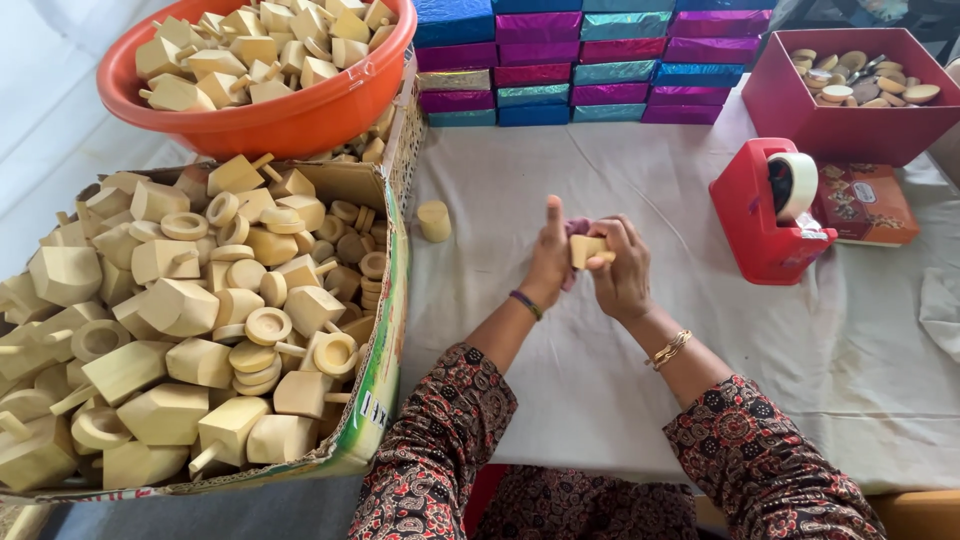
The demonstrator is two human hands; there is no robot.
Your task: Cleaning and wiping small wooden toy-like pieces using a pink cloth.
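The head view shows a small wooden piece [586, 249] of pale colour, held between both hands above the middle of the table [620, 420]. The right hand [622, 270] closes its fingers around the piece from the right side, and the left hand [549, 258] presses a pink-purple cloth [577, 228] against it, with the thumb pointing up. The cloth is mostly hidden between the hands.

The piece seems light and stiff, as turned wood is, with a smooth and perhaps a little slippery surface. It should not break under a firm hold. The best place to hold it is probably on its flat sides, so that it does not turn in the fingers; a thin stem, if it has one like the other pieces, is the weaker part.

Just to the left of the hands, a short wooden cylinder [434, 220] stands alone on the table. Further left, a cardboard box [385, 330] is full of similar wooden pieces, and behind it an orange bowl [290, 120] holds more. On the right stand a red tape dispenser [765, 215] and a red box [850, 135] with round wooden discs. Shiny coloured boxes [590, 60] are stacked at the far edge.
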